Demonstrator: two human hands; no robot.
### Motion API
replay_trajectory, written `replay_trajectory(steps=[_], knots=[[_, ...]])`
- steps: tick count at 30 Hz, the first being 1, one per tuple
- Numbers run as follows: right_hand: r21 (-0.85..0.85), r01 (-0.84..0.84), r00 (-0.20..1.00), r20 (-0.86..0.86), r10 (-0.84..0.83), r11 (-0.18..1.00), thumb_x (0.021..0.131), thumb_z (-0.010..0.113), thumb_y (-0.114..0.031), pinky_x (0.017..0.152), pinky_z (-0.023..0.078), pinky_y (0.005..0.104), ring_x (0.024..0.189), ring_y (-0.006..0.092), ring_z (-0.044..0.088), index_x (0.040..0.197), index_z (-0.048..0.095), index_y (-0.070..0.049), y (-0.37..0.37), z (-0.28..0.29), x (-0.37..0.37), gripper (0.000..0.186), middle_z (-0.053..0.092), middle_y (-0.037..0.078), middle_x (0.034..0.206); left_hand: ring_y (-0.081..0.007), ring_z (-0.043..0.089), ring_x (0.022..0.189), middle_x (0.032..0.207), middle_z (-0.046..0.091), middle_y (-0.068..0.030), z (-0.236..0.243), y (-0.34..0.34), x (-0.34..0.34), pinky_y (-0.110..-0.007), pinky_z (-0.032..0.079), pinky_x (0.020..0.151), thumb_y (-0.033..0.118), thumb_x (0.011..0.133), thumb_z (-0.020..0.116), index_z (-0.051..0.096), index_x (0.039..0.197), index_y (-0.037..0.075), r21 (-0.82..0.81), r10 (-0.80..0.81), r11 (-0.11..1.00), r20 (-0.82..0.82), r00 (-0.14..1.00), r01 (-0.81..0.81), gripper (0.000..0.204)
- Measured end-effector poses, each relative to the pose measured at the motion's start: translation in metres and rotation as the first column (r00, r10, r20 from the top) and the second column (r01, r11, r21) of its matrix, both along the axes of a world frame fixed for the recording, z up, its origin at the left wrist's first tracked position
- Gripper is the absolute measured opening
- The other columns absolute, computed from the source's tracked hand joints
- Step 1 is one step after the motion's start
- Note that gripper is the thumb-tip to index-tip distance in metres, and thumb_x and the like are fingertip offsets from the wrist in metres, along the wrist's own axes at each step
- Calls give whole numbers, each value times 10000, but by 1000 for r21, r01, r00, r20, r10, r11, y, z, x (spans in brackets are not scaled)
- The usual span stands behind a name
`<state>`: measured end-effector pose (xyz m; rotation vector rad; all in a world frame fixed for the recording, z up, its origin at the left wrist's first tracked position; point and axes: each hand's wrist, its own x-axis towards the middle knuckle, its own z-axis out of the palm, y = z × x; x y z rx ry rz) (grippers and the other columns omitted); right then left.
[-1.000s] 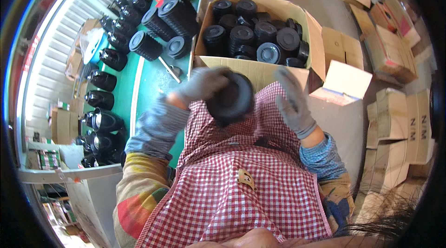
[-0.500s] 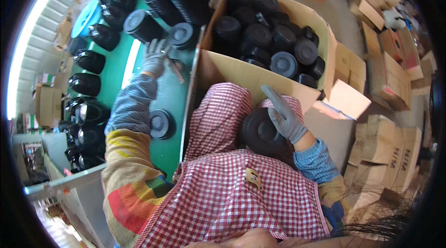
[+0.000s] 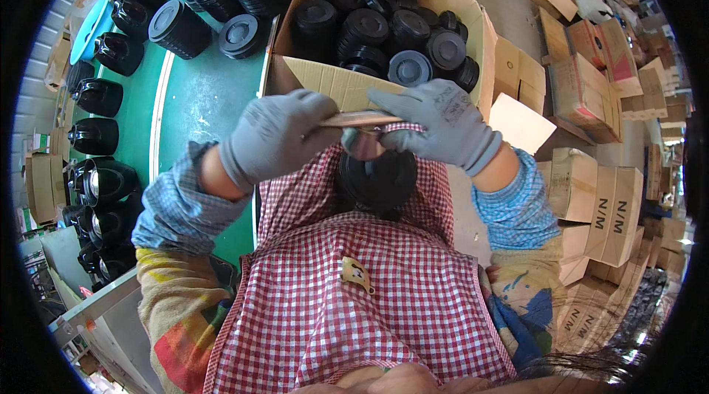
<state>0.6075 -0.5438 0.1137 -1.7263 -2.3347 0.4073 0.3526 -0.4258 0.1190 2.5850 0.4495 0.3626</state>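
Two hands [image 3: 277,135] [image 3: 443,121], fingers curled round slim bar [image 3: 358,119] between them; black disc [image 3: 380,181] below.

Over on the left, a pale ribbed wall [image 3: 35,91] catches the light, and nearer stands a long green worktop [image 3: 199,110] with a white line [image 3: 160,113] running along it. Grey floor [image 3: 504,4] stretches off beyond, with brown cartons [image 3: 587,95] crowding the right side, some stacked, some with flaps open.
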Motion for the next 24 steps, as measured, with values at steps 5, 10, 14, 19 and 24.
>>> replay_trajectory(steps=[5, 10, 14, 19, 24], knots=[[-36, -48, 951, -306, 34, 998, 832, 741, -372, 769, 507, 432, 873, 308, 683, 1340, 671, -213, -45, -31, 24, 536, 734, 108, 990, -322, 667, 694, 836, 642, -144, -17, -58, 16, -401, 524, 614, 278, 896, 708, 646, 1016, 65, -12, -12, 1000, -74, 997, 11, 253], [49, -52, 972, -226, 61, 997, 843, 737, -345, 840, 478, 414, 885, 280, 651, 1297, 706, -225, -55, -54, 29, 470, 728, 74, 964, -323, 654, 655, 814, 618, -141, -30, -92, 21, -416, 511, 579, 272, 929, 675, 606, 1028, 64, 65, 52, 997, -90, 995, -46, 241], [212, -144, 950, -243, 195, 967, 799, 762, -316, 798, 480, 410, 848, 273, 612, 1268, 726, -228, -50, -72, 36, 478, 725, 45, 956, -327, 644, 625, 800, 613, -154, -21, -115, 20, -411, 500, 528, 226, 966, 624, 584, 1026, 53, 20, 84, 996, -164, 983, -82, 188], [217, -246, 932, -216, 292, 945, 773, 780, -277, 769, 483, 404, 836, 273, 597, 1274, 714, -256, -42, -86, 42, 506, 709, 27, 926, -346, 650, 647, 818, 608, -176, -24, -123, 22, -440, 507, 548, 206, 981, 587, 541, 1092, 28, -27, 77, 996, -223, 972, -85, 215], [223, -374, 911, -94, 401, 900, 794, 773, -265, 760, 479, 407, 843, 277, 600, 1285, 693, -290, -29, -89, 60, 499, 692, 26, 901, -384, 655, 692, 879, 601, -218, -18, -131, 37, -468, 516, 583, 197, 972, 586, 476, 1159, -2, -171, 51, 978, -353, 934, -118, 294]])
